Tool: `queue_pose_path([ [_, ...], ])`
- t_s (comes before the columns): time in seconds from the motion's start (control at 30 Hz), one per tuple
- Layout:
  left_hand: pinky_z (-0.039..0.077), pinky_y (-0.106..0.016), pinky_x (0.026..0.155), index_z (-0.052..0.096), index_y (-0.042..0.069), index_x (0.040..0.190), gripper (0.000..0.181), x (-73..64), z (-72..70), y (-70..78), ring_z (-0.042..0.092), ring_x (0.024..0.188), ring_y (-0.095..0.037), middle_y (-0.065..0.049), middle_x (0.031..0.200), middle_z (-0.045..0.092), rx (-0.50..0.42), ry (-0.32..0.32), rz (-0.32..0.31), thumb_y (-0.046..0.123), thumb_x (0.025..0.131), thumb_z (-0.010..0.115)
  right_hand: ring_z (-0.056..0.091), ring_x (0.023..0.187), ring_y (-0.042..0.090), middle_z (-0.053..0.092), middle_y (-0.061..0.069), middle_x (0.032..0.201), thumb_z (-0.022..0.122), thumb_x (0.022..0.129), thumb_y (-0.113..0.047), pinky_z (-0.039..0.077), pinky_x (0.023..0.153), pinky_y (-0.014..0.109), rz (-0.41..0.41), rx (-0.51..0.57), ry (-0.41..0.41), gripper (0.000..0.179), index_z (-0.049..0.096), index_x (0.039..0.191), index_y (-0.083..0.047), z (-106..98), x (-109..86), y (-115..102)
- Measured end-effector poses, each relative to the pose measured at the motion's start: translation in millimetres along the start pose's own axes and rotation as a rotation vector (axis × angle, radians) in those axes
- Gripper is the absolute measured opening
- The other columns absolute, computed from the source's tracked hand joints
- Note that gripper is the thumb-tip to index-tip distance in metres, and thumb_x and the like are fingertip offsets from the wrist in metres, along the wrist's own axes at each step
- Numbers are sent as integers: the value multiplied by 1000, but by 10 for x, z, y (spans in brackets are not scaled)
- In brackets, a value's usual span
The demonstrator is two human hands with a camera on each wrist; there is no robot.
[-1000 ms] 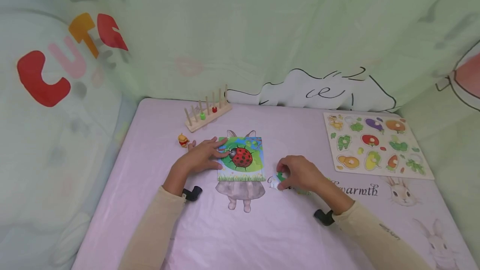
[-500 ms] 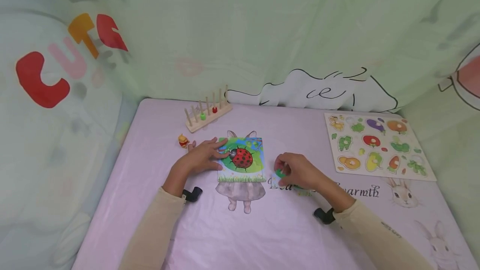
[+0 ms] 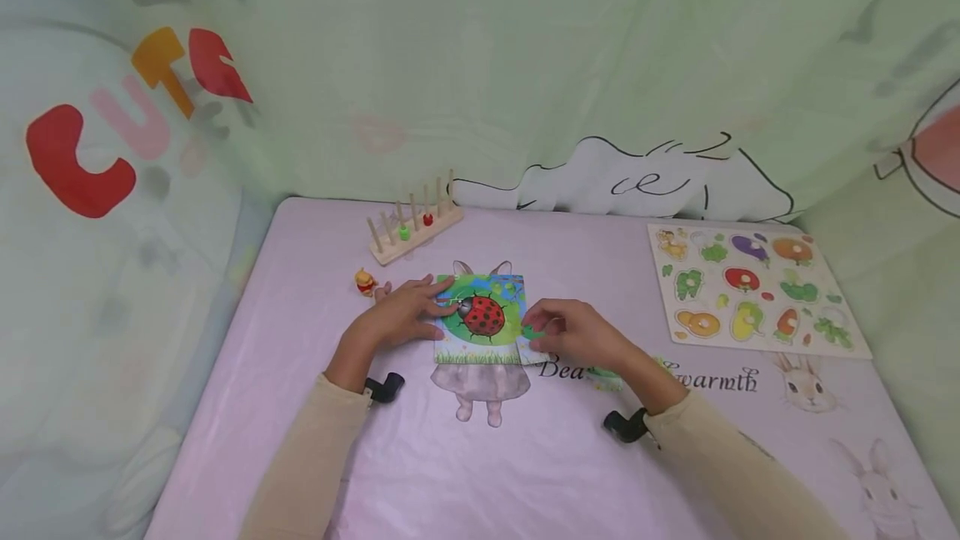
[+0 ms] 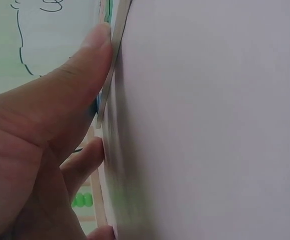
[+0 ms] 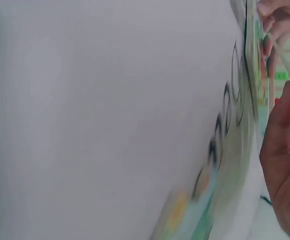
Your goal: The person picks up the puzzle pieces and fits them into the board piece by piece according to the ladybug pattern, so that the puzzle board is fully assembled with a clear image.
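A square ladybug jigsaw puzzle (image 3: pixel 483 317) lies flat mid-table. My left hand (image 3: pixel 397 315) rests on its left side, fingers spread over the picture; in the left wrist view the thumb (image 4: pixel 84 65) lies against the puzzle's edge. My right hand (image 3: pixel 581 333) pinches a puzzle piece (image 3: pixel 530 350) between thumb and fingers, tilted at the puzzle's lower right edge. The right wrist view shows that piece (image 5: pixel 284 59) edge-on, lifted at an angle. Another loose piece (image 3: pixel 607 382), green and pale, lies partly hidden below the right forearm.
A wooden peg rack (image 3: pixel 416 233) with green and red beads stands at the back. A small bear figure (image 3: pixel 365 282) sits by the left hand. The vegetable puzzle board (image 3: pixel 757 290) lies at the right. Fabric walls border the table (image 3: pixel 480 473).
My right hand has lifted the puzzle piece and carried it left, up to the ladybug puzzle's lower right edge. My left hand has stayed in place.
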State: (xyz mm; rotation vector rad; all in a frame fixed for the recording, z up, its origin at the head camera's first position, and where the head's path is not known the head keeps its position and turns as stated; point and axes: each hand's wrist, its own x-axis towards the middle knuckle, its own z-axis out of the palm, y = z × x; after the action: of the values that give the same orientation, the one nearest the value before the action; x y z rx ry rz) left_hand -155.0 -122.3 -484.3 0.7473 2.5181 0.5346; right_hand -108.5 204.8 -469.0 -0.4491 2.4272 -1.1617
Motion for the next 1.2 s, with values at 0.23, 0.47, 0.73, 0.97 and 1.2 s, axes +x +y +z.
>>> queue_pose_path([
  [0.23,10,-80,114,57,36,144,57,-11,7,-18,21,158,-29,12,169,25,-6,14,-2,41,90,76,70,68,22,67,11,97,83,85,-13,62,67,37,174,248,5,36,68,118,-8,151,194,-159],
  [0.47,11,-79,114,57,36,143,58,-10,6,-13,22,158,-29,12,168,26,-9,24,-8,43,89,76,71,63,15,70,7,83,85,84,-13,62,64,34,224,251,41,24,73,102,-4,322,359,-277],
  [0.73,11,-80,113,58,37,143,56,0,18,-10,24,157,-31,12,168,26,-5,29,-2,41,90,76,71,64,14,70,9,87,82,85,-8,62,65,32,259,295,33,19,73,101,-2,463,477,-407],
  [0.97,10,-81,112,57,39,142,56,7,9,-21,23,157,-29,14,168,26,-4,25,0,42,90,76,72,61,14,72,9,82,83,83,-5,62,63,32,259,307,45,20,72,98,0,568,572,-476],
  [1.2,8,-82,112,58,38,141,54,8,7,-36,22,158,-28,14,168,26,-29,23,3,44,90,75,71,56,15,71,9,72,85,81,-3,61,59,31,246,313,43,19,69,91,0,662,639,-492],
])
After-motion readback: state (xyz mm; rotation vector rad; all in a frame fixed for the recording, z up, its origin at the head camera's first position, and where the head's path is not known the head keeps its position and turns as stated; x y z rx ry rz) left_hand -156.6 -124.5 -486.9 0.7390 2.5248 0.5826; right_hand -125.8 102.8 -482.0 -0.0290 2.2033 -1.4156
